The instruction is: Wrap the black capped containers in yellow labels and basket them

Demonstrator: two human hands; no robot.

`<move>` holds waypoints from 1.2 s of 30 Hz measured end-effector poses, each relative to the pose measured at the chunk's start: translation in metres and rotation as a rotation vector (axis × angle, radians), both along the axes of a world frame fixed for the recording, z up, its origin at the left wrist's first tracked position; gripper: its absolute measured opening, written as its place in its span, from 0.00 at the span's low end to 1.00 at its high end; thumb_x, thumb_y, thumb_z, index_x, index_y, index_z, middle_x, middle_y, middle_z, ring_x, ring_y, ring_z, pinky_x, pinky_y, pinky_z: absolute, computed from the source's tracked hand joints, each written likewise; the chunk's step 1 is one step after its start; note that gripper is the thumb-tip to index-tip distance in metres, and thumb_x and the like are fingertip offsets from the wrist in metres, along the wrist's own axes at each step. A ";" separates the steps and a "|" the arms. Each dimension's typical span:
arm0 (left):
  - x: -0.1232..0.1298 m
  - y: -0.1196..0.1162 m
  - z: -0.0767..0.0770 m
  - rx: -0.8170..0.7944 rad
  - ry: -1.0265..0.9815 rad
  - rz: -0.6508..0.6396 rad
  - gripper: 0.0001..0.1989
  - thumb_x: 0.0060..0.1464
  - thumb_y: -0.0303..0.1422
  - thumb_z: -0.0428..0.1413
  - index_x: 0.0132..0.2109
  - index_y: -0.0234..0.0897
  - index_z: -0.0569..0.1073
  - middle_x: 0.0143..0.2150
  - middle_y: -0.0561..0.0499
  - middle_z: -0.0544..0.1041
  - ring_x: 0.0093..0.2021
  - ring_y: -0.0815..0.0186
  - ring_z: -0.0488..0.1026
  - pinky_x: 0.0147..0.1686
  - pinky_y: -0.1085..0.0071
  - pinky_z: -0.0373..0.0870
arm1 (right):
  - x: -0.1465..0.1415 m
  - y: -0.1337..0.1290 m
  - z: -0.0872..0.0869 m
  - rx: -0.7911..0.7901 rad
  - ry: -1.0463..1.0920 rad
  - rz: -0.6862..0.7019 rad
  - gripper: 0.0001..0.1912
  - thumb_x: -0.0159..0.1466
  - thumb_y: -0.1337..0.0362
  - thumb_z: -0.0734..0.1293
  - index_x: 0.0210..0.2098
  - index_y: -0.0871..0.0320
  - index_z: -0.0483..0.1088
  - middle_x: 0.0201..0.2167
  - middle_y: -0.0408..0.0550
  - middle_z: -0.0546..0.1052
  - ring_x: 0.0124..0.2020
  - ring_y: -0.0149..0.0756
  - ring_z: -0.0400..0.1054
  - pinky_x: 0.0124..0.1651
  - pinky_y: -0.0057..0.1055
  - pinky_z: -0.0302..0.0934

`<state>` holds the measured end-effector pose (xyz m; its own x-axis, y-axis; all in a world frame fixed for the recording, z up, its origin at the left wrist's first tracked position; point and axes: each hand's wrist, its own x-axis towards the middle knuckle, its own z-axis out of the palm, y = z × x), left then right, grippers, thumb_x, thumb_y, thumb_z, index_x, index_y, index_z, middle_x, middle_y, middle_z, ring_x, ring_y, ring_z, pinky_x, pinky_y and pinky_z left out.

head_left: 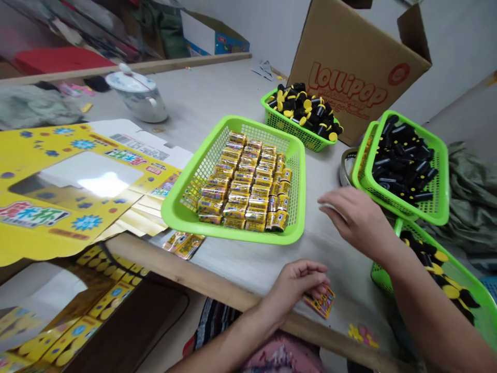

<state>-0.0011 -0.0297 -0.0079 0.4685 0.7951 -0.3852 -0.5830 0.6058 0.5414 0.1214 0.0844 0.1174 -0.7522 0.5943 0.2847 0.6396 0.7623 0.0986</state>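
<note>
Seen from the head camera, a person works with two bare hands at a pale table (217, 85) where small wrapped cylinders (248, 181) stand in close rows inside a large green basket (233, 235). The left hand (301, 280), fingers loosely curled, lies by the table's near edge over small printed wrappers (325, 304); whether it grips them or merely rests there cannot be told. The right hand (349, 215) is raised to the right of the large basket, fingers bent toward the thumb, and whether anything is pinched between them is unclear. The rows appear to be the finished share, filling much of the basket floor. Plenty seems left: black pieces with yellow ends, bare of printed wrap, are heaped in a rear basket (297, 135) before a "Lollipop" carton (349, 77), in a stacked basket (443, 176) at right and in a lower basket (483, 305) nearest the right forearm. More printed sleeves (184, 244) lie just beside the large basket's near left corner, and yellow printed cardboard (23, 171) with a clear window spreads at left, flat and unfolded.
</note>
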 end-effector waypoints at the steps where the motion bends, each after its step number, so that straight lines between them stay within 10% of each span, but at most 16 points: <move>1: -0.001 0.000 -0.001 0.023 0.015 -0.005 0.25 0.38 0.45 0.71 0.40 0.31 0.79 0.32 0.46 0.82 0.27 0.70 0.74 0.32 0.73 0.69 | 0.018 -0.024 -0.004 -0.007 0.026 -0.013 0.08 0.71 0.64 0.62 0.43 0.59 0.73 0.39 0.51 0.81 0.40 0.40 0.73 0.43 0.35 0.64; 7: 0.015 -0.009 0.007 0.634 0.527 -0.097 0.15 0.59 0.37 0.56 0.48 0.34 0.79 0.42 0.44 0.82 0.42 0.60 0.78 0.43 0.66 0.72 | 0.147 -0.176 -0.066 -0.020 0.042 -0.417 0.13 0.73 0.58 0.58 0.43 0.55 0.72 0.36 0.46 0.82 0.34 0.35 0.77 0.39 0.30 0.69; 14: 0.143 -0.031 0.030 1.813 0.816 -0.619 0.13 0.60 0.26 0.51 0.44 0.21 0.77 0.40 0.35 0.81 0.40 0.54 0.78 0.34 0.62 0.76 | 0.242 -0.255 -0.154 0.028 0.021 -0.893 0.25 0.68 0.55 0.53 0.46 0.64 0.75 0.42 0.65 0.80 0.41 0.57 0.76 0.41 0.52 0.71; 22: 0.214 -0.036 -0.005 1.883 0.969 -0.729 0.14 0.62 0.25 0.48 0.40 0.26 0.78 0.38 0.35 0.79 0.36 0.55 0.79 0.23 0.67 0.69 | 0.263 -0.251 -0.159 -0.221 0.468 -1.125 0.22 0.59 0.49 0.58 0.33 0.55 0.77 0.37 0.57 0.82 0.36 0.54 0.76 0.41 0.49 0.70; 29: 0.229 -0.020 0.003 1.775 0.845 -0.829 0.12 0.63 0.24 0.49 0.40 0.25 0.78 0.35 0.36 0.81 0.34 0.57 0.79 0.23 0.68 0.67 | 0.237 -0.252 -0.142 -0.211 0.522 -1.220 0.19 0.56 0.48 0.61 0.28 0.57 0.72 0.31 0.56 0.78 0.33 0.51 0.73 0.39 0.45 0.66; 36: 0.151 -0.020 0.023 1.745 0.951 -0.595 0.09 0.63 0.32 0.55 0.41 0.31 0.77 0.34 0.43 0.82 0.32 0.61 0.77 0.25 0.70 0.66 | 0.202 -0.251 -0.109 0.157 0.264 -1.056 0.16 0.64 0.54 0.66 0.40 0.62 0.75 0.33 0.58 0.77 0.37 0.50 0.70 0.43 0.46 0.64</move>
<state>0.1503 -0.0500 0.0153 0.9029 0.3726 0.2143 0.1916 -0.7951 0.5754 0.3230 -0.1663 0.0083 0.2094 0.8461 0.4901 0.9777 -0.1904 -0.0890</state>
